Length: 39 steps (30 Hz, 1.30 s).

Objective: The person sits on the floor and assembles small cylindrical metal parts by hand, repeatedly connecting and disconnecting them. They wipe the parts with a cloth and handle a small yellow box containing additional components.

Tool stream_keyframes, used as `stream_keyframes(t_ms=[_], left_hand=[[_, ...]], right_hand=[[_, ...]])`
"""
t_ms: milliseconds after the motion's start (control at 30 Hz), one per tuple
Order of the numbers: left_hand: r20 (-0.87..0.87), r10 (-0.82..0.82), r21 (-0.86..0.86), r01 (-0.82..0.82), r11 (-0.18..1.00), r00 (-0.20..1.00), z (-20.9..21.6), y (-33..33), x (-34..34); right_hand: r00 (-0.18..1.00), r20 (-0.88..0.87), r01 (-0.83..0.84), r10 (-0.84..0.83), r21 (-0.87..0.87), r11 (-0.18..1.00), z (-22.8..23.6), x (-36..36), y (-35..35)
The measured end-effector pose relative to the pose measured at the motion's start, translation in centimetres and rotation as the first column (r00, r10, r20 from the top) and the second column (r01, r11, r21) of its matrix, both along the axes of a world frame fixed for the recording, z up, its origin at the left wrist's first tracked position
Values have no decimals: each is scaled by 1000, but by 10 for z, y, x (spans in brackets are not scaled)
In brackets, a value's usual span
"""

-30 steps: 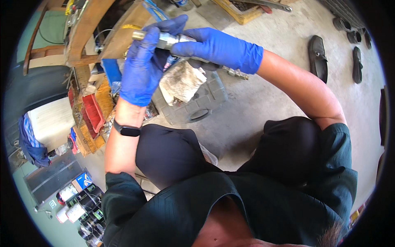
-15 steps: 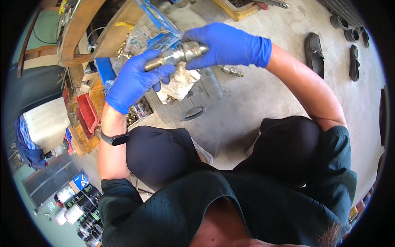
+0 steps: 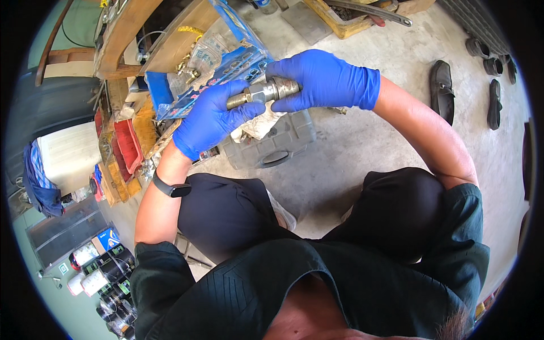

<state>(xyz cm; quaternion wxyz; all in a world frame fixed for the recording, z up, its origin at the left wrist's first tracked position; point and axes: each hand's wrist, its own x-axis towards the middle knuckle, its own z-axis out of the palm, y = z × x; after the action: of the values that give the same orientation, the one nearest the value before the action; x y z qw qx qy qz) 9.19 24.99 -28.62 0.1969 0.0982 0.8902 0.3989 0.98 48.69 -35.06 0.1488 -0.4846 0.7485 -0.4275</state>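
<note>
Blue, thin and finely wrinkled gloves cover two hands, and one metal fitting (image 3: 262, 92) is held between them, raised over the far left part of a case (image 3: 277, 144). The left hand (image 3: 209, 118) grasps its left end, thumb on the far side and fingers on the near side; the right hand (image 3: 326, 78) clasps its right end between thumb and fingers in the same way.

The fitting's long axis runs left to right, tilted slightly: its narrow threaded end points left and a little near, its thicker end right and a little far. It is shiny, with fine ridges on the stub, flat faces at the middle and a rounded, stained collar.

The single case is grey, ribbed, hard-looking, with one oval handle opening on its near side. One pale, crumpled cloth (image 3: 266, 122) lies on it. Two dark shoes (image 3: 442, 93) rest on smooth grey concrete (image 3: 385, 147) to the right. One red bin (image 3: 129, 146) stands left.
</note>
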Motion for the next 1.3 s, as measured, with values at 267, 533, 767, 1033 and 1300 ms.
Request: stream_keyframes(t_ms=[267, 533, 767, 1033, 1300], left_hand=[[41, -54, -6, 54, 999, 998, 0, 2, 2], [79, 31, 190, -46, 981, 996, -8, 3, 2], [330, 167, 541, -332, 773, 929, -10, 6, -10], [293, 105, 513, -249, 821, 950, -10, 20, -16], [-449, 395, 496, -144, 856, 801, 15, 23, -28]], right_hand=[[904, 392, -201, 173, 33, 979, 25, -8, 3], [907, 374, -226, 192, 47, 973, 15, -23, 1], [461, 807, 153, 369, -481, 863, -13, -42, 15], [550, 806, 252, 220, -411, 876, 23, 0, -24], [950, 88, 311, -300, -183, 933, 20, -5, -6]])
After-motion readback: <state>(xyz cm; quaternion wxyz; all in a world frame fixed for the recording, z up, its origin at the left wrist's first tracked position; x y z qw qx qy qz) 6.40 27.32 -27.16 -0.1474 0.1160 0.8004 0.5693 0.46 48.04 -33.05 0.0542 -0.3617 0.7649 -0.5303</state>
